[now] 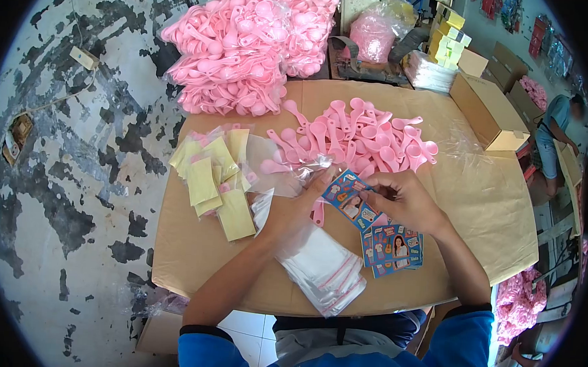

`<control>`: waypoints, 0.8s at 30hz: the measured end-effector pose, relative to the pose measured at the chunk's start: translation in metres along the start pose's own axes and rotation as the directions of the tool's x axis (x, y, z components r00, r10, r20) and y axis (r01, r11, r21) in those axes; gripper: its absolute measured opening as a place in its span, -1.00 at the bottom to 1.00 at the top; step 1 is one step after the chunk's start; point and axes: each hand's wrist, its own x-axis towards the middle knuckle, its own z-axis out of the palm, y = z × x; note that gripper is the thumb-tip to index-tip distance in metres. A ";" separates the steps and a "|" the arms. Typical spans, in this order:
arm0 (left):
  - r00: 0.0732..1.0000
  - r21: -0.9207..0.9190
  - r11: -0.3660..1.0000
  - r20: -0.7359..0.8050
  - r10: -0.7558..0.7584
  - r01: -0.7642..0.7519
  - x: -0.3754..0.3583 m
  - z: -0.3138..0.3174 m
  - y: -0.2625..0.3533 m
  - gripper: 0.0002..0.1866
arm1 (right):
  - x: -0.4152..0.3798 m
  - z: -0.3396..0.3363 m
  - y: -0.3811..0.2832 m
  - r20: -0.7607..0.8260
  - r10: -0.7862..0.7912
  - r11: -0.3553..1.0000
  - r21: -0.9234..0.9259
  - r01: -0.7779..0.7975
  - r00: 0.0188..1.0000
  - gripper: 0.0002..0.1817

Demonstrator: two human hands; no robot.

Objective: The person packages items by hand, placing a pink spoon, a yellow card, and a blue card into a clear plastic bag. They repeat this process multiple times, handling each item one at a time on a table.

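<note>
My right hand (410, 200) pinches a blue printed card (351, 200) by its right end, tilted over the middle of the table. Close to the card's left edge, my left hand (294, 211) is closed on a clear plastic bag (317, 169), whose film crumples above the fingers. A stack of similar blue cards (397, 252) lies below my right hand. Flat clear bags with red-lined edges (326, 270) lie fanned under my left forearm. Beyond both hands spreads a heap of loose pink measuring spoons (381, 138). Left of them are bagged packs with yellowish cards (219, 177).
Large bags of pink spoons (231, 49) pile up at the table's back left. A cardboard box (490, 113) stands at the back right, near yellow boxes (448, 36). Brown paper covers the table (483, 211). Another person (555, 136) is at the far right.
</note>
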 end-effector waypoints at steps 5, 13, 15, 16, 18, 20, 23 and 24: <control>0.996 0.240 0.970 0.094 0.008 -0.031 0.005 -0.012 -0.010 -0.58 | -0.002 0.007 -0.003 -0.065 -0.045 0.998 0.032 0.047 0.997 -0.80; 0.995 0.285 0.953 -0.028 -0.096 0.100 -0.007 -0.001 0.012 -0.62 | 0.001 0.014 0.002 -0.005 0.056 0.983 0.176 -0.054 0.998 -0.80; 0.993 0.314 0.942 -0.012 -0.121 0.119 -0.012 0.006 0.011 -0.61 | 0.000 0.019 -0.003 -0.042 0.020 0.983 0.186 -0.012 0.999 -0.80; 0.997 0.249 0.967 0.044 -0.060 0.047 -0.013 0.012 0.006 -0.61 | -0.001 0.021 -0.005 -0.059 0.002 0.982 0.190 0.009 0.998 -0.80; 0.990 0.241 0.968 0.138 0.036 -0.068 -0.012 0.017 0.003 -0.50 | 0.001 0.030 0.006 -0.108 -0.077 0.950 0.294 0.105 0.991 -0.81; 0.957 0.193 0.954 0.221 0.187 -0.230 -0.010 0.020 -0.004 -0.41 | 0.002 0.031 0.006 -0.111 -0.065 0.934 0.344 0.100 0.992 -0.82; 0.952 -0.109 0.983 0.251 0.173 -0.150 -0.005 0.011 -0.005 -0.40 | 0.001 0.025 -0.009 -0.053 0.079 0.941 0.334 -0.057 0.996 -0.82; 0.956 -0.237 0.970 0.267 0.118 -0.054 -0.003 0.007 -0.002 -0.42 | 0.000 0.024 -0.009 -0.053 0.124 0.940 0.327 -0.100 0.991 -0.81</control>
